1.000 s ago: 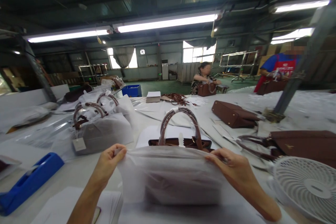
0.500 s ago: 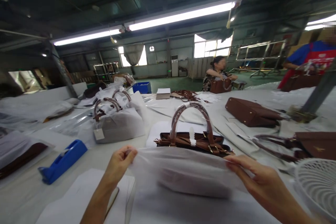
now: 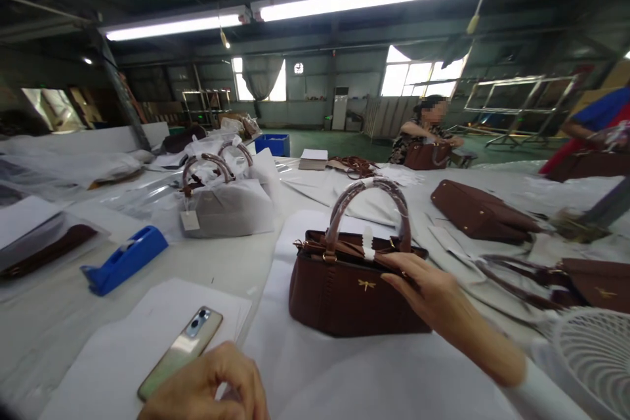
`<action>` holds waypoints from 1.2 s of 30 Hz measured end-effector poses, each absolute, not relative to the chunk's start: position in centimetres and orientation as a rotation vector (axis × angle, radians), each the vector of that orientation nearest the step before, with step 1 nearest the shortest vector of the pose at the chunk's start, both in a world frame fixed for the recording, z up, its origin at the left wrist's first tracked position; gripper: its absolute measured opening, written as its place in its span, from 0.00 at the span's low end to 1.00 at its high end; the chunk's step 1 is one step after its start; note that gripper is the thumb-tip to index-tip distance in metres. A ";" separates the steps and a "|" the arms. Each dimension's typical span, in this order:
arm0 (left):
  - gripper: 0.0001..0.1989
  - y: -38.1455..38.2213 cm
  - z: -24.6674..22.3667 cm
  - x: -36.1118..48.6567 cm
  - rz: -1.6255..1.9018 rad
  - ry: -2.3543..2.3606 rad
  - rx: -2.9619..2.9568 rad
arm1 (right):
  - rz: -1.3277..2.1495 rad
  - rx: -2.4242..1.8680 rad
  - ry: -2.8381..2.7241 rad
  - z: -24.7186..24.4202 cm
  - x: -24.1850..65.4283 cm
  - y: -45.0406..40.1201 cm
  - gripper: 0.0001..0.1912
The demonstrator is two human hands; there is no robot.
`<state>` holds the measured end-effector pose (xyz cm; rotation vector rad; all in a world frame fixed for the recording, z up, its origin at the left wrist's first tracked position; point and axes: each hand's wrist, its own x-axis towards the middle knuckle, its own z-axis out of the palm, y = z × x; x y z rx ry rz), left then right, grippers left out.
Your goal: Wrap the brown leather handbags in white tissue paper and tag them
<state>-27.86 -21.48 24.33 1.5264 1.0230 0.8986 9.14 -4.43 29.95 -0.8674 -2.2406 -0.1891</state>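
Note:
A brown handbag (image 3: 344, 289) with two looped handles stands upright on the table in front of me, its front face uncovered. My right hand (image 3: 423, 292) grips its top rim at the right end. A white wrapping sheet (image 3: 354, 374) lies flat on the table beneath and in front of the bag. My left hand (image 3: 211, 387) is low at the bottom edge of the view, fingers curled shut on the sheet's left edge.
A phone (image 3: 181, 351) lies on white paper by my left hand. A blue tape dispenser (image 3: 125, 259) and a wrapped bag (image 3: 226, 210) sit to the left. Brown bags (image 3: 482, 213) and a white fan (image 3: 590, 354) are on the right. Two people (image 3: 428, 134) work at the far side.
The white sheet that both hands held up in front of the bag has come down onto the table. My left hand dropped toward me; my right hand moved onto the bag's rim.

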 end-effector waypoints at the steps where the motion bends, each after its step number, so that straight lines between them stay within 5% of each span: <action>1: 0.15 -21.9 24.0 -28.0 0.858 1.006 1.511 | -0.279 -0.839 -2.296 29.6 8.1 -3.9 0.17; 5: 0.11 -22.5 23.6 -28.4 0.716 0.924 1.506 | -0.719 -0.811 -2.453 28.1 4.9 -2.4 0.22; 9: 0.18 -23.0 23.8 -28.1 0.688 0.846 1.485 | -0.932 -0.808 -2.485 27.1 3.9 -1.7 0.27; 36: 0.17 -25.2 21.6 -27.8 0.741 0.866 1.421 | -0.931 -0.639 -2.442 27.9 6.0 -6.3 0.25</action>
